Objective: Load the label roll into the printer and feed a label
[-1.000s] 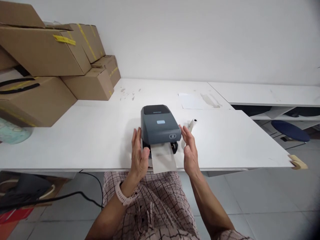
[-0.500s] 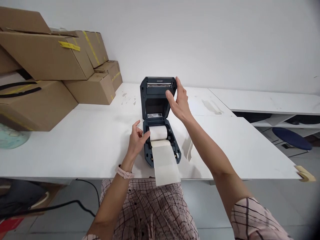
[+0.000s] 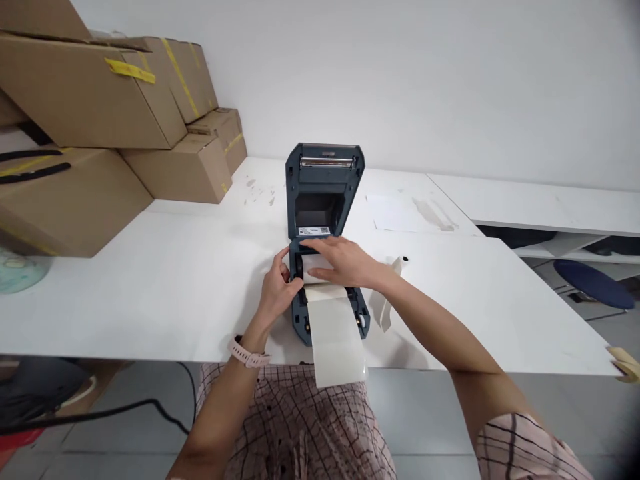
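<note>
A dark label printer point(image 3: 325, 177) stands on the white table with its lid raised. Inside lies a white label roll point(image 3: 311, 261), and its pale strip point(image 3: 336, 340) runs out over the table's front edge. My left hand point(image 3: 280, 283) grips the printer's left side, thumb on the inner rim and fingers outside. Over the roll lies my right hand point(image 3: 345, 262), thumb and fingers apart, touching the roll and partly covering it. Right of the printer is a curled piece of backing paper point(image 3: 387, 303), partly behind my right forearm.
Cardboard boxes point(image 3: 90, 93) with yellow tape are stacked on the table's left. The white table point(image 3: 190, 280) ends close to my body. A blue stool point(image 3: 595, 283) and an open shelf point(image 3: 565, 243) are at the right.
My right hand has left the raised lid and come down onto the label roll. The lid stays up. My left hand remains at the printer's left side. The view has shifted slightly.
</note>
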`<state>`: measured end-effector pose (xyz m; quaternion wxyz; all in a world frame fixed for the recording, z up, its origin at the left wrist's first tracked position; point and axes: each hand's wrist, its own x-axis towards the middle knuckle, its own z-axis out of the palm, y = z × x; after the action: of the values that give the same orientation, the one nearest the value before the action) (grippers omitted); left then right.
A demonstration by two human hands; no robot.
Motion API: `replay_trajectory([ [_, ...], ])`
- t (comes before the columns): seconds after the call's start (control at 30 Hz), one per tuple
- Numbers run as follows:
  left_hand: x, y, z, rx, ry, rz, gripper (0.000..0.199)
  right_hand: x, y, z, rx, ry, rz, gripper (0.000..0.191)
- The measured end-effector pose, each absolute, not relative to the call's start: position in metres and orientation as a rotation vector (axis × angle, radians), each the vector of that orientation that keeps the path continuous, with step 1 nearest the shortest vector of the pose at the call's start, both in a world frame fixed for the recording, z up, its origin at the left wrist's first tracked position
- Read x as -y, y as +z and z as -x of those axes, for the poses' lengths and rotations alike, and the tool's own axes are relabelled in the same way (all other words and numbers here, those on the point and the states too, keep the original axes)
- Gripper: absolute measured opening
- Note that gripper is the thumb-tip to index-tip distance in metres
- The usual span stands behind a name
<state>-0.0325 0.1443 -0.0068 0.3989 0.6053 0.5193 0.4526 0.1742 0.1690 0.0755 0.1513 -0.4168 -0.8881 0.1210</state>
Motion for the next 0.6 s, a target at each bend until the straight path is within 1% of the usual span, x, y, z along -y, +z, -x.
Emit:
replay_trajectory([
  [0.07,-0.144,-0.006,0.03,-1.3,1.162,-1.493,0.078,-0.175,0.061,-0.168,2.68,0.415,1.3,0.077],
  [0.17,-0.143,-0.003,0.027,-1.279,1.172,-1.445,0.088,-0.185,0.053,-0.159,2.777,0.385,1.355,0.098],
  [0.27,-0.143,-0.002,0.027,-1.267,1.18,-1.409,0.095,-0.186,0.061,-0.157,2.798,0.422,1.349,0.108],
  [0.33,-0.144,-0.001,0.027,-1.26,1.181,-1.387,0.096,-0.181,0.073,-0.166,2.734,0.541,1.256,0.111],
  [0.4,-0.145,-0.001,0.027,-1.268,1.182,-1.377,0.096,-0.171,0.088,-0.184,2.611,0.69,1.069,0.11],
  [0.47,-0.146,-0.002,0.027,-1.285,1.184,-1.388,0.094,-0.161,0.104,-0.209,2.463,0.763,0.92,0.108],
  [0.53,-0.146,-0.003,0.028,-1.284,1.191,-1.412,0.091,-0.154,0.116,-0.237,2.304,0.723,0.929,0.108],
  [0.6,-0.146,-0.004,0.028,-1.266,1.203,-1.427,0.089,-0.155,0.119,-0.265,2.147,0.618,1.053,0.111],
])
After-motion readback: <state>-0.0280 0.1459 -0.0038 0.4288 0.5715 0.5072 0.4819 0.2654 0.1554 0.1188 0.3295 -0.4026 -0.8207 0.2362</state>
